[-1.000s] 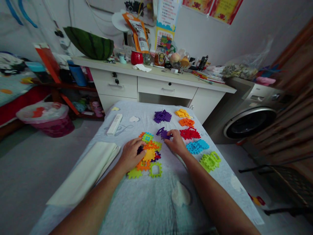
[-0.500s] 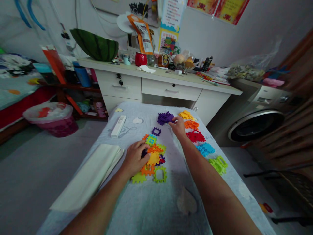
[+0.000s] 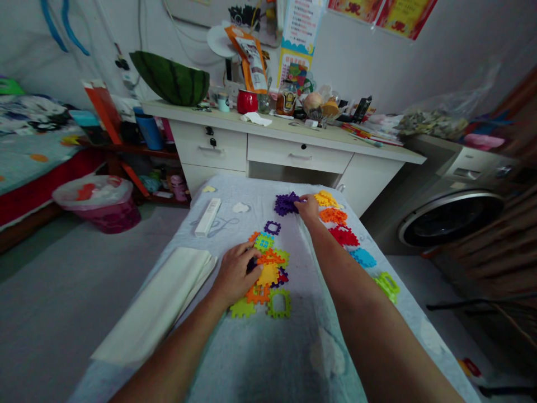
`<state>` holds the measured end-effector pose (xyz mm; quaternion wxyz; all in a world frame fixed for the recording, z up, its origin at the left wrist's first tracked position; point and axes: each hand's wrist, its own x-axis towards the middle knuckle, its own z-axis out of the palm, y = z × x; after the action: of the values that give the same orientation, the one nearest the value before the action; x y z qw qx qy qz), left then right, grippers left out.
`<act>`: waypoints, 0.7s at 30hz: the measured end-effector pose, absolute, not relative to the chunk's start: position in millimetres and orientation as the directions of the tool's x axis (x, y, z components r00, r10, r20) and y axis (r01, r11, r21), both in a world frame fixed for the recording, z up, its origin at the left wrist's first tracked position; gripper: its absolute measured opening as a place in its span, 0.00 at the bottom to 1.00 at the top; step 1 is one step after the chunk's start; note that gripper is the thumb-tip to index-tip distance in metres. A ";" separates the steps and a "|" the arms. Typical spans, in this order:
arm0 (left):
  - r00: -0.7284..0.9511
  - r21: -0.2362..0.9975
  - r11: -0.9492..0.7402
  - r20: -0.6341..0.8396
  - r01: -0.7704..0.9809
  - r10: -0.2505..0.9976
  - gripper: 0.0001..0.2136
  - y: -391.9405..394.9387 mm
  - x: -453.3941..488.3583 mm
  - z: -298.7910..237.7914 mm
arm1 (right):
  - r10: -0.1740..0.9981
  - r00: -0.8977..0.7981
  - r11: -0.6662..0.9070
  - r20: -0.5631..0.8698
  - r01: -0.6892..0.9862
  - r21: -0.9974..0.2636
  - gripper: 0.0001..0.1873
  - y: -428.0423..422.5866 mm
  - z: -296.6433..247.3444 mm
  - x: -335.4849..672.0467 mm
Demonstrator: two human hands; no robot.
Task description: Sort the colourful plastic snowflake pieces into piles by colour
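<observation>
My left hand (image 3: 237,271) rests at the left side of a cluster of mixed toothed plastic building pieces (image 3: 268,274) in yellow, orange, green and purple. Its thumb and fingers curve around a dark purple piece (image 3: 251,265), partly hidden. Farther away, my right hand (image 3: 308,209) pinches at the right edge of a purple heap of the same pieces (image 3: 286,203); its fingertips partly cover what they grip. A single purple square frame piece (image 3: 272,228) lies between the two groups. Just beyond it towards me is a green and blue window piece (image 3: 264,242).
Sorted piles of yellow (image 3: 325,198), orange (image 3: 333,216), red (image 3: 344,235), blue (image 3: 363,257) and green pieces (image 3: 387,287) line the right side. A white box (image 3: 208,217) and folded white cloth (image 3: 168,299) lie left. A cluttered white desk (image 3: 268,148) stands behind.
The view has shifted slightly, moving the scene rightward. My right hand has edged up along the right side of the purple heap. My left hand stays at the mixed cluster.
</observation>
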<state>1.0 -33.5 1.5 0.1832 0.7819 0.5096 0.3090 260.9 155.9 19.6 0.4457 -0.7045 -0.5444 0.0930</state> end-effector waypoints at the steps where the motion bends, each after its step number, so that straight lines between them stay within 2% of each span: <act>1: 0.289 0.600 -0.412 0.295 0.686 0.911 0.10 -33.6 1.1 1.5 | 0.863 0.379 -0.022 0.334 0.689 -0.724 0.09 155.5 19.9 260.2; 6: 0.294 0.597 -0.406 0.280 0.692 0.914 0.10 -33.9 1.0 1.8 | 0.919 0.274 0.023 0.284 0.680 -0.732 0.19 148.1 19.0 258.1; 13: 0.291 0.595 -0.414 0.296 0.689 0.910 0.10 -34.3 1.1 2.1 | 0.925 0.119 0.190 0.361 0.678 -0.710 0.18 125.9 23.1 244.6; 18: 0.289 0.595 -0.413 0.297 0.689 0.910 0.10 -34.4 1.3 2.2 | 0.940 -0.170 0.326 0.296 0.705 -0.630 0.12 94.8 26.5 221.8; 21: 0.284 0.592 -0.418 0.310 0.689 0.907 0.10 -34.3 1.4 1.2 | 0.929 -0.293 0.371 0.228 0.764 -0.528 0.17 81.5 24.3 211.9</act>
<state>1.4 -34.3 1.2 0.1744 0.7820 0.5103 0.3123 211.9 81.5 24.3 0.2549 -0.5372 -0.7876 0.1613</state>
